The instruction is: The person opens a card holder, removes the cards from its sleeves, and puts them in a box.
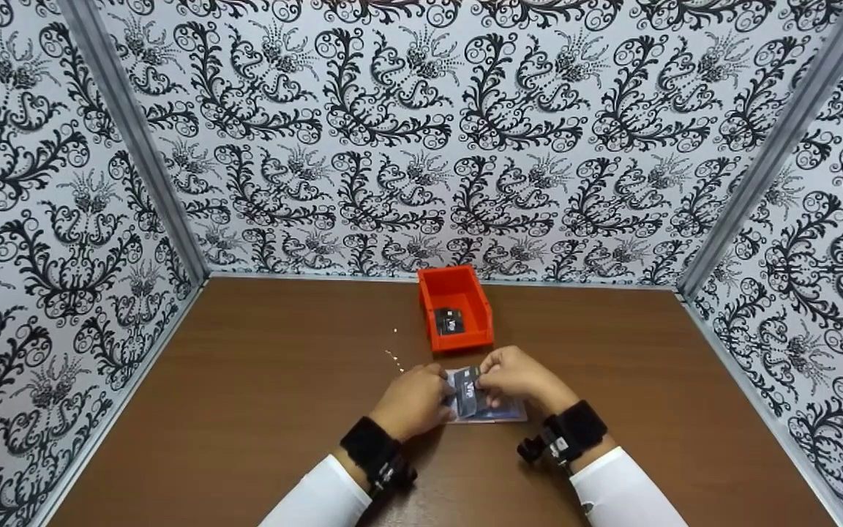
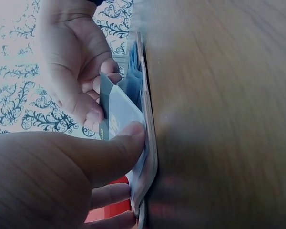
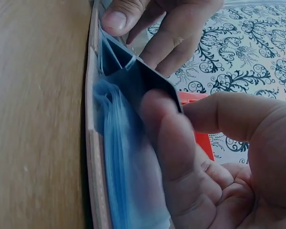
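Observation:
A card holder [image 1: 515,414] with clear plastic sleeves [image 3: 120,162] lies spread on the table in front of me. My right hand [image 1: 518,377] pinches a dark card [image 1: 467,395] between thumb and fingers, over the sleeves. In the left wrist view, the card sits partly within a clear sleeve [image 2: 121,110], its dark edge sticking out on the right hand's side. From the other side my left hand [image 1: 413,399] grips the holder's edge, thumb pressed on the sleeve. A bundle of bluish sleeves fans up beside the card in the right wrist view.
Just behind the holder stands a red open-front bin [image 1: 467,341] with another dark card [image 1: 449,322] inside. Small pale specks [image 1: 394,359] mark the brown table [image 1: 282,380] left of it. Patterned walls [image 1: 392,183] close off the back and sides.

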Demonstrator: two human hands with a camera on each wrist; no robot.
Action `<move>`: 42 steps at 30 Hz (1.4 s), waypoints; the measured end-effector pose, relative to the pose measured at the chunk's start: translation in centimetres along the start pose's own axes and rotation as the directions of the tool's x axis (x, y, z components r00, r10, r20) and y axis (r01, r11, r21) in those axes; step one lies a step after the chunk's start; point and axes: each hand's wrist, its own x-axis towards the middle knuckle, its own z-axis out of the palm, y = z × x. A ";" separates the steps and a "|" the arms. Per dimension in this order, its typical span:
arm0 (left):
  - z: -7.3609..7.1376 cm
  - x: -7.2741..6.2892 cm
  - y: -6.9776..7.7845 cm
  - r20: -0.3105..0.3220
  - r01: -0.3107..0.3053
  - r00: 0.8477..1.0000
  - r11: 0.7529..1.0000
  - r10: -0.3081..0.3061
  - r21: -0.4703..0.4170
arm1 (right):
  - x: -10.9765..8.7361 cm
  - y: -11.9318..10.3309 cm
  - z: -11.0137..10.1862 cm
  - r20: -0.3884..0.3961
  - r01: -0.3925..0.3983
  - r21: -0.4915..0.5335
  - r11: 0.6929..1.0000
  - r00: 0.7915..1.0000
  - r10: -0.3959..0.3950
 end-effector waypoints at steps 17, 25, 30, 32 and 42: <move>0.0 -0.2 0.0 -0.003 0.005 1.000 1.000 -0.005 -0.019 | 0.1 0.1 0.7 0.008 -0.004 -0.099 0.995 1.000 0.004; 0.1 -0.1 -0.1 0.008 -0.011 1.000 1.000 0.011 -0.009 | -0.2 -0.2 -0.1 -0.010 -0.019 -0.128 0.992 1.000 0.018; 0.1 -0.1 -0.1 0.004 -0.010 1.000 1.000 0.010 0.001 | -0.4 -0.8 -0.9 -0.039 -0.027 -0.189 0.982 0.999 0.020; 0.1 0.0 -0.1 0.001 -0.012 1.000 1.000 0.012 0.002 | -0.6 -1.0 -1.3 -0.054 -0.036 -0.212 0.977 0.998 0.025; 0.1 0.1 -0.1 0.016 -0.015 1.000 1.000 0.015 -0.007 | -1.2 -2.0 -2.4 -0.148 -0.035 -0.247 0.968 0.989 -0.002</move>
